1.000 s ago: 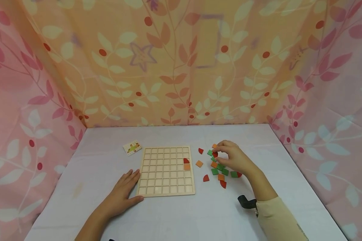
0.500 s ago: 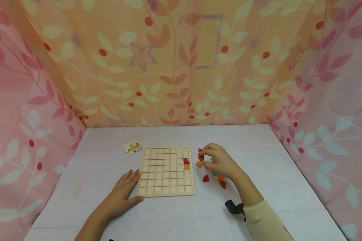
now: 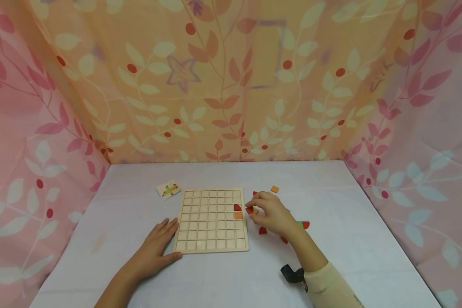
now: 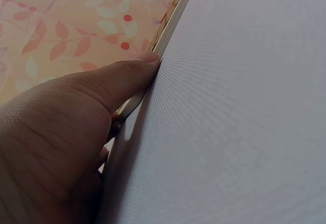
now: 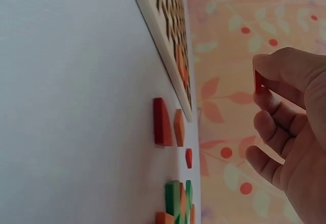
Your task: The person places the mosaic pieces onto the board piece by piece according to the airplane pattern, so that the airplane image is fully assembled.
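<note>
A pale wooden grid board [image 3: 208, 222] lies on the white table. One of its right-hand cells holds a red quarter-circle tile [image 3: 237, 207], with an orange square tile [image 3: 238, 215] just below it. My left hand [image 3: 154, 248] rests flat along the board's left side, fingers extended; in the left wrist view the thumb [image 4: 127, 76] touches the board's edge. Just off the board's right edge, my right hand [image 3: 273, 216] pinches another red quarter-circle tile [image 5: 257, 83] between thumb and forefinger. The right wrist view shows that tile held up above the table, edge-on, the other fingers loosely bent.
Loose tiles lie right of the board, partly hidden under my right hand: an orange square [image 3: 275, 189], a red quarter-circle [image 3: 262, 231], several green ones [image 5: 172, 198]. A small pattern card [image 3: 168, 189] lies behind the board's left corner. Patterned cloth [image 3: 231, 107] walls the table.
My right hand has come left from the tile pile toward the board's right edge, carrying the red quarter-circle tile. The left hand and the board stay put.
</note>
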Motion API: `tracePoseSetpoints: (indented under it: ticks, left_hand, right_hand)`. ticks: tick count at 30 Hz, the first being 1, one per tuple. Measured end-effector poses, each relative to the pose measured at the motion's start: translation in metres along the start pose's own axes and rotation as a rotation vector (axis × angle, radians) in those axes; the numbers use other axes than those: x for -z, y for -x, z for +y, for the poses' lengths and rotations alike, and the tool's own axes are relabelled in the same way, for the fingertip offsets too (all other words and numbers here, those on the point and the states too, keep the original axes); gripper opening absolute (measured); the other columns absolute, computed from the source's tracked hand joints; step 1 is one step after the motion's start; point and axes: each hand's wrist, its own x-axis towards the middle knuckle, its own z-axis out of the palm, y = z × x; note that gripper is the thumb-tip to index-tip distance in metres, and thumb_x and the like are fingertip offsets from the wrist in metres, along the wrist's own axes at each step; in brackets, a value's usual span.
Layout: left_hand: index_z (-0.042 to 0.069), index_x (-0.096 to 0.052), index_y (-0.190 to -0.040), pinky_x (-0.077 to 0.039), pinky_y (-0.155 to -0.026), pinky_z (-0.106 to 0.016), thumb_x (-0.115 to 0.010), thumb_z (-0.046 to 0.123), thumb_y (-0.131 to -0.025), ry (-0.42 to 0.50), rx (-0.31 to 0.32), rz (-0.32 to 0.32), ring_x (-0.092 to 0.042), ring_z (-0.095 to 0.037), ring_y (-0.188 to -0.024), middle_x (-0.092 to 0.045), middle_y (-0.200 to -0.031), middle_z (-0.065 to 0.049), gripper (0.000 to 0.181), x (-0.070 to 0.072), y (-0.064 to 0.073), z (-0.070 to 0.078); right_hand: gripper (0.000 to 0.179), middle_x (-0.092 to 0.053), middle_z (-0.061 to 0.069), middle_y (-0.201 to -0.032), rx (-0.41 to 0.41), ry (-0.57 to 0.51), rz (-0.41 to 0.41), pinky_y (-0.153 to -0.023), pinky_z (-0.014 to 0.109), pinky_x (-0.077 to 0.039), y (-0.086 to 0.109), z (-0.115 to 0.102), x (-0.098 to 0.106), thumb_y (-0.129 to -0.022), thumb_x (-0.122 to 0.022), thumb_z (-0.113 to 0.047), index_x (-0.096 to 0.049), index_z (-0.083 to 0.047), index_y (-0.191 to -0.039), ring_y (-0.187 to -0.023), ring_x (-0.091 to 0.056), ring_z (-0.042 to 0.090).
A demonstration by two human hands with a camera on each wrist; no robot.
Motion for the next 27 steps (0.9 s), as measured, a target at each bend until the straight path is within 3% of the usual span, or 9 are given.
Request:
tracePoseSetpoints:
  ticks: [10,16,27]
  left_hand:
    - [0.006,-0.038,-0.158,0.008,-0.125,-0.018,-0.076,0.055,-0.087,-0.002,-0.024,0.024,-0.022,-0.039,-0.155,-0.033,-0.167,-0.006,0.095,0.0,0.0,0.0]
    - [0.006,-0.037,-0.159,0.009,-0.126,-0.02,-0.075,0.057,-0.087,0.005,-0.018,0.007,-0.019,-0.038,-0.156,-0.031,-0.168,-0.005,0.095,0.0,0.001,-0.001]
    - [0.004,-0.039,-0.157,0.005,-0.127,-0.022,-0.076,0.056,-0.087,-0.006,-0.042,0.044,-0.023,-0.041,-0.154,-0.034,-0.166,-0.009,0.095,-0.001,0.0,0.0]
  right_hand:
    - [0.023,-0.062,-0.013,-0.106,-0.017,0.031,-0.016,-0.083,0.03,-0.051,-0.001,-0.002,-0.02,-0.085,-0.079,-0.016,-0.078,-0.022,-0.107,-0.1,-0.052,0.008]
    - [0.02,-0.064,-0.011,-0.102,0.0,0.079,-0.007,-0.082,0.03,-0.051,-0.002,-0.002,-0.029,-0.085,-0.08,-0.019,-0.079,-0.023,-0.105,-0.097,-0.054,0.009]
    - [0.015,-0.064,-0.009,-0.099,0.017,0.142,-0.001,-0.083,0.033,-0.05,-0.003,-0.002,-0.048,-0.086,-0.079,-0.024,-0.079,-0.022,-0.101,-0.096,-0.058,0.013]
